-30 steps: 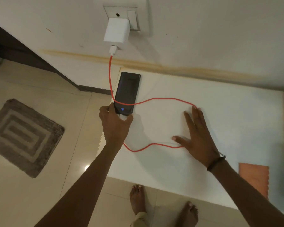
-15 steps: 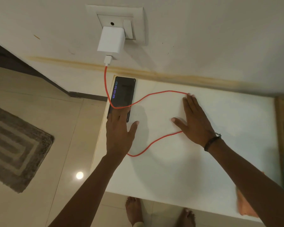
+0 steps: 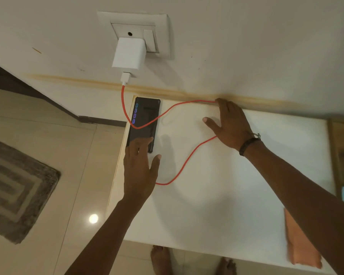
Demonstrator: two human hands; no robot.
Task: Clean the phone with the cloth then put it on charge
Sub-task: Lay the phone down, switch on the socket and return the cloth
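Two hands lay flat over the table [image 3: 216,215], neither curled round anything. The phone [image 3: 147,116] lay screen-up in the far left corner, its long side flush with the table's left edge and its top end just short of the wall [image 3: 246,46]; blue digits glowed down its left margin. The left hand [image 3: 140,169] rested straight fingers on the phone's near end, thumb spread to the right. The right hand [image 3: 230,126] pressed palm-down, fingers together with tips at the back edge where table meets wall, thumb splayed left. We noted a white charger [image 3: 130,53] seated in the socket [image 3: 159,30] above that corner. Its red cable [image 3: 187,157] dropped beside the corner, crossed the phone's screen, ran to the right fingertips, passed under that palm and looped back beneath the left hand. Whether its plug sat in the phone we could not tell; the left hand hid that end. An orange cloth [image 3: 300,249] lay by the near edge at the right, partly under the right forearm, well apart from the phone. White tabletop showed between the cable loop and the near edge. Left of the table we recorded a grey mat [image 3: 14,187] on the floor [image 3: 77,155], well off the edge.
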